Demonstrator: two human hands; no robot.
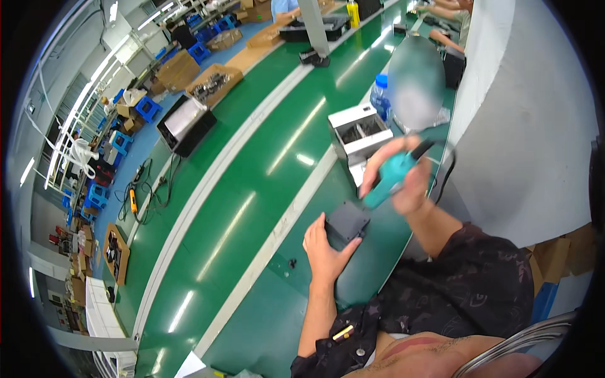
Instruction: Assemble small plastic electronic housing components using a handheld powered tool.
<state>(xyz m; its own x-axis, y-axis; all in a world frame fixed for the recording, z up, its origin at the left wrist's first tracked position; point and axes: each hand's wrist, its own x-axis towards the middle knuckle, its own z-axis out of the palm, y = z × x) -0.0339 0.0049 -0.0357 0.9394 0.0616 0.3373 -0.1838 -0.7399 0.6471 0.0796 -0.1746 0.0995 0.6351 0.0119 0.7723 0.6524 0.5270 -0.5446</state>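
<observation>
My right hand [414, 186] is wrapped round a teal electric screwdriver [392, 176] with a black cord at its upper end. Its lower end points down toward a dark grey, box-shaped plastic housing [346, 220] on the green work surface; whether the bit touches it, I cannot tell. Fingers on one side and thumb on the other, my left hand [326, 257] grips the housing at its near left. A few small black parts [292, 263] lie on the surface to the left of that hand.
Beyond the housing stands a pale open box [360, 131] of small dark parts, beside a blue-capped bottle [380, 96]. A grey rail [271, 255] runs left of my hands along the green bench. Farther left are a black crate [184, 129] and a yellow-handled tool [133, 200]. Co-workers' arms show at far right.
</observation>
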